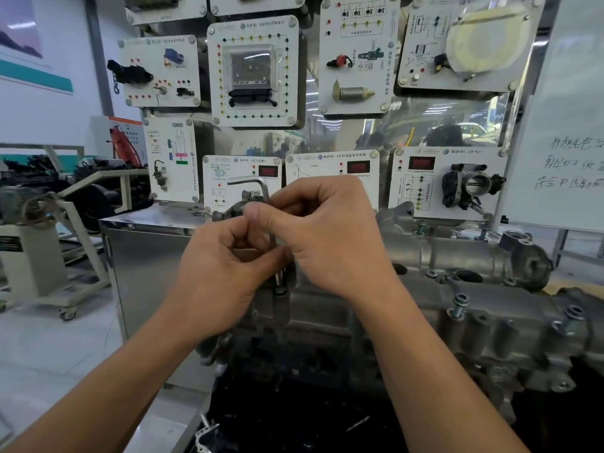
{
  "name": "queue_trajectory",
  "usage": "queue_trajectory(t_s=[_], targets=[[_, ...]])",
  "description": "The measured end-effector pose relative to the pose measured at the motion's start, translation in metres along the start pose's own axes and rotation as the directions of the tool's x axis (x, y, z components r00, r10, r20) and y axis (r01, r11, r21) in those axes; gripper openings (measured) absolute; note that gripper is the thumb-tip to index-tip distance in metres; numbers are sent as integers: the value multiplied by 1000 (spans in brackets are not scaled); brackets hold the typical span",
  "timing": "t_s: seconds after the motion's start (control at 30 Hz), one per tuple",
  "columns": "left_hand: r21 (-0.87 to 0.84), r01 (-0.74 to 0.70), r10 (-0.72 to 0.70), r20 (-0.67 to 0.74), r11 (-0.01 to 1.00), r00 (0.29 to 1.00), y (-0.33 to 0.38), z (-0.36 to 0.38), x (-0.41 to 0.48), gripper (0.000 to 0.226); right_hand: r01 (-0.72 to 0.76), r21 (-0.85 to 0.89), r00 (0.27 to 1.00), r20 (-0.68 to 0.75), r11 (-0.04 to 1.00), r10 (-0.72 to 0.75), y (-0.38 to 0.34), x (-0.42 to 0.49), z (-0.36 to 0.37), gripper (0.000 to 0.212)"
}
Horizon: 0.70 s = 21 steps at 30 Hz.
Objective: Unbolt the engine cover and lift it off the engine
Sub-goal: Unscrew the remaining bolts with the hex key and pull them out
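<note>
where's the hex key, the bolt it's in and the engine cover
hex key (pixel 264 188): head view, on the bend above the hands
bolt (pixel 280 291): head view, on its head under the key's tip
engine cover (pixel 464 253): head view, on bare metal right of the hands

The engine cover (pixel 425 289) lies across the near right, atop the engine (pixel 310 364). Both hands meet over its left end, the left hand (pixel 225 273) just left of the right hand (pixel 333 237), with the hex key (pixel 261 188) between them, its short arm pointing left. Raised bolts (pixel 459 305) stand along the cover's right part. Behind it hangs a wall of panels (pixel 255 70); a whiteboard (pixel 562 152) stands far right, and a metal cabinet (pixel 147 266) is left of the engine.
</note>
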<state>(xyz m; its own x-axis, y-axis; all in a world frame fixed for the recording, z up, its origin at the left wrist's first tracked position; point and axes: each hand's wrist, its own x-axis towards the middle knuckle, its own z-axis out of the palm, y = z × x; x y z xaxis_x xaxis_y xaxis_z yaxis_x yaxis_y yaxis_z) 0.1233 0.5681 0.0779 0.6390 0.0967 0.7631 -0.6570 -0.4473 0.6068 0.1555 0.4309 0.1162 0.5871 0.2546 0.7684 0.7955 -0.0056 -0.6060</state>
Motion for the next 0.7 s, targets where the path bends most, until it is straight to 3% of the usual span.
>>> queue_trajectory(t_s=[0.07, 0.13, 0.23, 0.33, 0.53, 0.7], targets=[[-6, 13, -13, 13, 1000, 1000, -3, 1, 1, 32, -17, 13, 1000, 1, 1000, 17, 0, -1, 3, 19], [-40, 27, -25, 44, 999, 999, -2, 1, 0, 37, -29, 20, 1000, 10, 999, 29, 0, 0, 2, 22], [-131, 56, -34, 166, 990, 986, 0, -1, -2, 23, -57, 27, 997, 56, 998, 56, 0, 2, -2, 26], [-106, 3, 24, 255, 994, 967, 1, -5, -5, 23, -14, -9, 988, 153, 1000, 15, -1, 2, -9, 33], [-138, 60, -40, 144, 989, 989, -3, 0, -3, 15, 77, -35, 971, 230, 996, -67, 0, 3, -15, 36], [-196, 109, -99, 60, 975, 993, -4, 4, 0, 24, 67, 4, 992, 107, 998, -67, 4, 2, -13, 21]])
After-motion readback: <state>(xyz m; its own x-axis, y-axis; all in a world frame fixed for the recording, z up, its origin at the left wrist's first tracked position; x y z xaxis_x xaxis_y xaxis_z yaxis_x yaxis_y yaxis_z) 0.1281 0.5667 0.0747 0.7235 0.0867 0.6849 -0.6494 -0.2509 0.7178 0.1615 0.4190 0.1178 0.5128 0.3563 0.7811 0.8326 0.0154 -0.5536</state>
